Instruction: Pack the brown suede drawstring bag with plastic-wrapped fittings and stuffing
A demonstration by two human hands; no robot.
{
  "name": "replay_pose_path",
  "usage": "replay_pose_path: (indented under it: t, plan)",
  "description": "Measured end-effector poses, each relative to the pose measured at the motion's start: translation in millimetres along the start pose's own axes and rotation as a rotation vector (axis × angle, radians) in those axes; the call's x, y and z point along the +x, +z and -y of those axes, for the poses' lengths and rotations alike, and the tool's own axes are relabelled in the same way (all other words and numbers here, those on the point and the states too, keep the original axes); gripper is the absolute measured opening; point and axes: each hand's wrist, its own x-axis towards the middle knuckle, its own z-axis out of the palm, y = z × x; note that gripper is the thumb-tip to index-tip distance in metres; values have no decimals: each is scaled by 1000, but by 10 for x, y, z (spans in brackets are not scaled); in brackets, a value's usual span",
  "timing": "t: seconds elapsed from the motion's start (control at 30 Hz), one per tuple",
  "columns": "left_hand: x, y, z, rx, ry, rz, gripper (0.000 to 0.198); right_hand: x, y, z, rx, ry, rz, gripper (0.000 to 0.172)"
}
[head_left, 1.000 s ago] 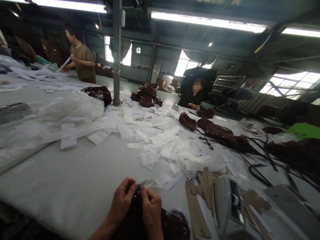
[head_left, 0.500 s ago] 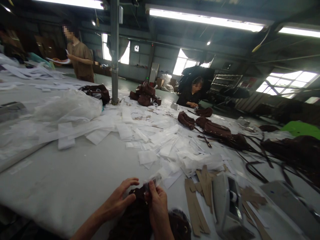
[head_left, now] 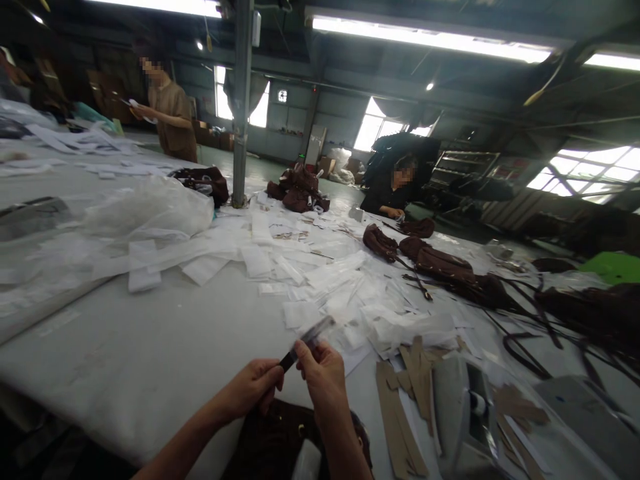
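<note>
My left hand [head_left: 253,388] and my right hand [head_left: 324,370] are raised a little above the near edge of the grey table [head_left: 150,353]. Both pinch a thin dark strap [head_left: 289,361]. A clear plastic sleeve [head_left: 315,331] covers its upper end, and my right fingers are closed on that sleeve. The left fingers grip the strap's bare dark end. Under my wrists lies a dark brown bag [head_left: 280,443] with small metal fittings.
White paper slips and plastic wrappers [head_left: 345,293] litter the table's middle. Brown card strips [head_left: 405,400] and a tape dispenser [head_left: 465,407] lie at right. Brown bags with straps [head_left: 450,273] sit farther right. A pillar [head_left: 241,100] stands behind. Two other people work at the far side.
Both hands have lifted off the brown bag. They now hold the strap up in the air, with the plastic sleeve sticking out to the upper right.
</note>
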Motion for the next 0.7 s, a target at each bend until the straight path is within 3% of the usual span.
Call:
replay_pose_path:
  t: [0.2,0.37,0.47,0.7]
  plan:
    - [-72,-104,-16,-111,21,-27,50,-117,156,-268,-66,12,63,19]
    - [-343,-163,198,-52,73,-145,35,-98,133,-344,-94,41,82,25]
    - [-388,-124,322,-8,60,-191,32,-123,164,-327,-141,46,93,22]
    - [-265,-92,327,57,103,-200,30,-284,208,-442,-672,-164,81,28]
